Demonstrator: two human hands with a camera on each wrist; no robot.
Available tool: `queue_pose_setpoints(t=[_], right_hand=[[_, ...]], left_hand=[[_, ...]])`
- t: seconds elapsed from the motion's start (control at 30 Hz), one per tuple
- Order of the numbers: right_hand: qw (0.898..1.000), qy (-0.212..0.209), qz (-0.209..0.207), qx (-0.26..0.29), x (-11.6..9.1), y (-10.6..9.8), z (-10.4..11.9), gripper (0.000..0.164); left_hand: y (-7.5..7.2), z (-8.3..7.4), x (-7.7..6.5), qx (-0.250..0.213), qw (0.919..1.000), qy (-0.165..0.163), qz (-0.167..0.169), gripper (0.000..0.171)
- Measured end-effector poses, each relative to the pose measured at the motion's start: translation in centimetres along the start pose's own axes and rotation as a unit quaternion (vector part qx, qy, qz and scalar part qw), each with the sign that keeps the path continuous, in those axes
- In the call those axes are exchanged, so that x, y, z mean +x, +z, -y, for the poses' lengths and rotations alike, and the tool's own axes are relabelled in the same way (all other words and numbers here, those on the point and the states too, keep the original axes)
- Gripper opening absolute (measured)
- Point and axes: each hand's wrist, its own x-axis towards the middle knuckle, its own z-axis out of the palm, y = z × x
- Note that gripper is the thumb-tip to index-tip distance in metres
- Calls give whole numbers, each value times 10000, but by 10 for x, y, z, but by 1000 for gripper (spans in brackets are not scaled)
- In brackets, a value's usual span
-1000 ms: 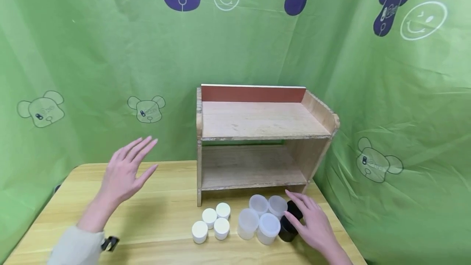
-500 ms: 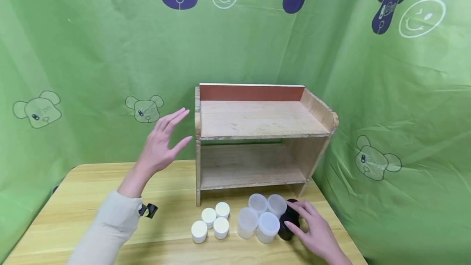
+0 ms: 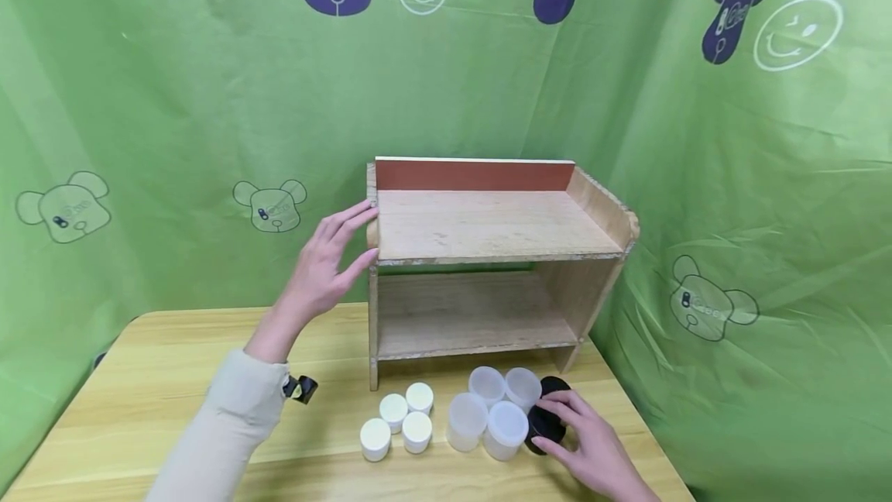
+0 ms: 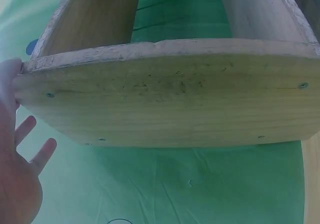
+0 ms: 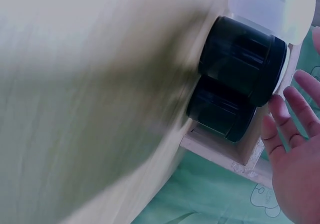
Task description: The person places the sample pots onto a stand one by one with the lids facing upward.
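A two-tier wooden shelf (image 3: pixel 481 223) stands on the table. My left hand (image 3: pixel 320 269) has its fingertips on the upper part of its left side panel, fingers extended. The left wrist view shows the panel's outer face (image 4: pixel 175 93) with the hand (image 4: pixel 17 169) at its edge. My right hand (image 3: pixel 592 448) is spread, slightly bent, over two black lidded jars, the front one (image 3: pixel 547 426) and the rear one (image 3: pixel 555 384). In the right wrist view the fingertips are right by the lid of the larger-looking jar (image 5: pixel 237 56), without wrapping round it.
Several translucent lidded tubs (image 3: pixel 468 421) stand in a cluster left of the black jars. Farther left are several small white-capped jars (image 3: pixel 375 438). The wooden table (image 3: pixel 174 378) meets green printed curtains (image 3: pixel 174 138) at the back and right.
My left hand has moved right and up to the shelf's side panel and now touches it. My right hand has shifted slightly by the black jars, which stay in place.
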Motion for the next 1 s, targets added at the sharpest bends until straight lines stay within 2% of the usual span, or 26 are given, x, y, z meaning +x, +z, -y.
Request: queue_pose_setpoints(t=[0.3, 0.5, 0.73, 1.0], right_hand=[[9997, -257, -57, -1, 0, 6, -3, 49], [9995, -293, -116, -7, 0, 9, -6, 49], [9997, -172, -101, -143, 1, 9, -6, 58], [9998, -80, -67, -152, 2, 11, -7, 59]], left_hand=[[5, 1, -1, -269, 9996, 23, 24, 62], [8, 3, -2, -404, 9990, 164, -104, 63], [9, 4, -3, -344, 9992, 178, -57, 63], [10, 5, -3, -353, 9993, 146, -46, 62]])
